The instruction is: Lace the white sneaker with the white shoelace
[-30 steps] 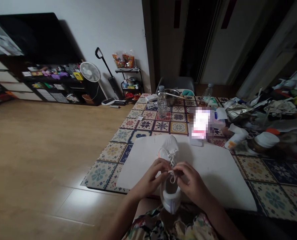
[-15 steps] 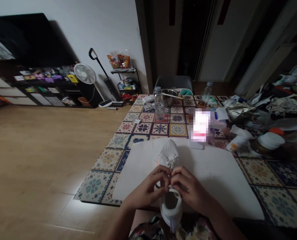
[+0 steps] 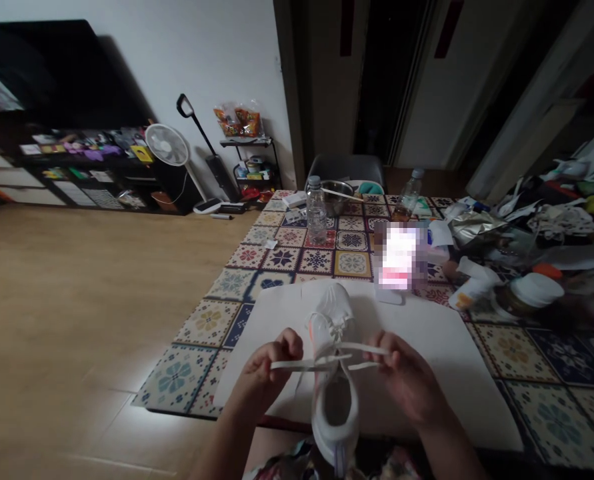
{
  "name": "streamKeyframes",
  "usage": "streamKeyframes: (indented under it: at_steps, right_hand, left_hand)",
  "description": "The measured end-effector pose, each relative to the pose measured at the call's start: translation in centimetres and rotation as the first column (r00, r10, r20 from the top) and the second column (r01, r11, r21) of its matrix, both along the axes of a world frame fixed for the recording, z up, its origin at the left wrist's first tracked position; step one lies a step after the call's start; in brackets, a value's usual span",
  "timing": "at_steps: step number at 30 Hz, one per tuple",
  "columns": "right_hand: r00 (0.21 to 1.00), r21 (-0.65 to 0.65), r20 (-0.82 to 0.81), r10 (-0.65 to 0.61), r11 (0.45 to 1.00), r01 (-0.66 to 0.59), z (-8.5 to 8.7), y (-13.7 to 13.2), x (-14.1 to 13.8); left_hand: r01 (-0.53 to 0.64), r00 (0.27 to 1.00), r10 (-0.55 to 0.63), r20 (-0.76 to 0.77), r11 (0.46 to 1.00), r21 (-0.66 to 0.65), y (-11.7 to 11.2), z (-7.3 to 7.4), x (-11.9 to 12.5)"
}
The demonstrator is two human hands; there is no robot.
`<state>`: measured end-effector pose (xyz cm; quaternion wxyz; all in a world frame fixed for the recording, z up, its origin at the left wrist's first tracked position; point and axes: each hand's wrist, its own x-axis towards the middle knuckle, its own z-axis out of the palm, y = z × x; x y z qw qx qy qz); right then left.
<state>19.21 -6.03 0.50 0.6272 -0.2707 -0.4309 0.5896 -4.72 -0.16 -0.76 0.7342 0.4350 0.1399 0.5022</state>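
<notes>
A white sneaker (image 3: 333,393) lies on a white sheet (image 3: 427,347) at the near edge of the table, toe pointing away from me. My left hand (image 3: 265,373) is closed on one end of the white shoelace (image 3: 327,358), to the left of the shoe. My right hand (image 3: 407,383) is closed on the other end, to the right. The lace is stretched sideways across the shoe's opening between both hands.
The table carries a patterned tile cloth (image 3: 277,260), a clear water bottle (image 3: 316,209), a second bottle (image 3: 411,193), a metal bowl (image 3: 337,193), a white-lidded jar (image 3: 534,293) and clutter at the right. Wooden floor (image 3: 77,300) lies left, with a fan (image 3: 161,147) and shelves beyond.
My hands were together over the middle of the shoe, working the lace. They have moved apart sideways, pulling the lace ends out taut to left and right.
</notes>
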Motion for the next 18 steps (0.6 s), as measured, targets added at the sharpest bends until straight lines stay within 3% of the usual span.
streamKeyframes:
  at_steps: [2,5,7,9,11,13,15,18]
  right_hand:
    - [0.984,-0.027,-0.133,-0.117,0.993,0.115,0.7,-0.1,0.4]
    - [0.940,-0.059,-0.190,-0.283,0.959,0.276,1.5,-0.4,0.5]
    - [0.922,-0.061,-0.126,-0.365,0.931,0.360,1.6,-0.8,0.2]
    - [0.911,-0.016,0.046,-0.411,0.911,0.412,1.5,-1.4,-0.5]
    - [0.869,0.091,0.284,-0.405,0.914,0.396,1.5,-1.9,-1.3]
    - [0.776,0.251,0.479,-0.410,0.911,0.326,1.6,-2.4,-2.1]
    - [0.680,0.432,0.566,-0.466,0.870,0.237,1.9,-2.6,-2.7]
    - [0.612,0.612,0.586,-0.530,0.785,0.093,2.4,-2.7,-3.2]
  left_hand:
    - [-0.052,0.992,0.054,0.117,0.998,-0.020,0.0,0.8,-0.2]
    - [-0.074,0.979,0.067,0.191,0.997,0.033,-0.3,1.8,-0.3]
    - [-0.025,0.986,0.002,0.166,0.991,0.134,-0.9,2.1,-0.1]
    - [0.041,0.992,-0.069,0.107,0.969,0.242,-1.6,2.4,0.2]
    - [0.102,0.995,-0.104,-0.011,0.944,0.313,-2.4,2.9,0.7]
    - [0.150,0.975,-0.086,-0.204,0.935,0.321,-3.1,3.4,1.4]
    - [0.144,0.932,-0.050,-0.359,0.960,0.241,-3.6,3.8,2.3]
    - [0.036,0.944,-0.033,-0.328,0.999,0.001,-4.2,3.9,3.7]
